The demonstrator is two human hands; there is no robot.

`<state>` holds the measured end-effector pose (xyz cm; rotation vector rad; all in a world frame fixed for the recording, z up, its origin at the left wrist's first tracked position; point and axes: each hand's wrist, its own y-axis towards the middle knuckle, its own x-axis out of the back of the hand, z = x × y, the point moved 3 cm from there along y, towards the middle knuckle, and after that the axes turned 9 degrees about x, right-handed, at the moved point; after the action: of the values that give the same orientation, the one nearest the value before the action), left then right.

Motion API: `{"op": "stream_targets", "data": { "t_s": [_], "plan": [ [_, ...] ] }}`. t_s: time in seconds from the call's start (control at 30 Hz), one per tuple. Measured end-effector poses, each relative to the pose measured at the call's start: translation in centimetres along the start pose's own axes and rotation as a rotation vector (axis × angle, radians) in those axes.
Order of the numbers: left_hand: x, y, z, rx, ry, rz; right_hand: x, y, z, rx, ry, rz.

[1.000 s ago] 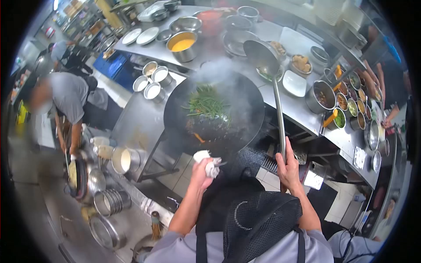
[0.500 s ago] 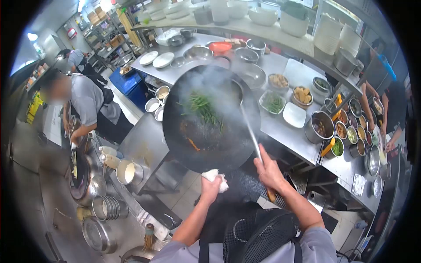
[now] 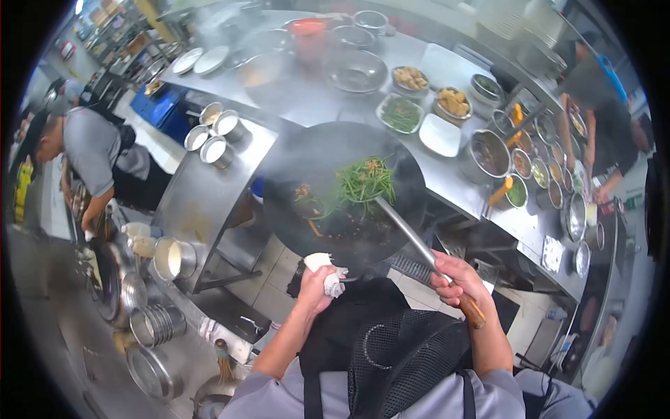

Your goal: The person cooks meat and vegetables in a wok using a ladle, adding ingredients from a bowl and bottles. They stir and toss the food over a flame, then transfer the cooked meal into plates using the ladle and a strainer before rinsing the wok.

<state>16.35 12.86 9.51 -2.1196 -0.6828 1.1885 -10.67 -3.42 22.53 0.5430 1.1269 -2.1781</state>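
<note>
A large black wok (image 3: 293, 227) fills the middle of the view, with steam over it. My left hand (image 3: 313, 290) is closed round a folded white cloth (image 3: 333, 281) at the wok's near edge; any handle under the cloth is hidden. My right hand (image 3: 464, 281) grips a long metal ladle (image 3: 408, 232) near its wooden end. The ladle's bowl is hidden under a heap of long green vegetable pieces (image 3: 364, 183) with brown bits on top. Smaller bits and an orange strip lie left of the heap in the wok.
Beyond the wok, a steel counter (image 3: 300, 105) holds bowls, a white square plate (image 3: 440, 135) and several ingredient pots. White-filled pots (image 3: 217, 149) stand on the left table. One co-worker (image 3: 98, 150) bends over a pan at left; another person (image 3: 600, 105) works at right.
My right hand has turned, bringing the ladle under the greens, which are now gathered at the wok's right. The view has shifted, and the wok's far handle no longer shows.
</note>
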Motion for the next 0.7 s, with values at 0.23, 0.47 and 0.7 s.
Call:
{"op": "stream_targets", "data": {
  "t_s": [0.23,0.47,0.7],
  "plan": [
    [-3.1,2.5,-2.4,-0.111,0.049,0.019,2.4,-1.2,3.4,0.308,0.113,-0.063],
    [-3.3,3.7,-4.3,-0.203,0.018,-0.009,4.0,3.6,7.7,0.504,-0.402,-0.432],
    [-1.9,2.3,-5.4,-0.241,0.002,-0.034,10.9,11.0,3.1,0.682,-1.478,-0.836]
  ]
}}
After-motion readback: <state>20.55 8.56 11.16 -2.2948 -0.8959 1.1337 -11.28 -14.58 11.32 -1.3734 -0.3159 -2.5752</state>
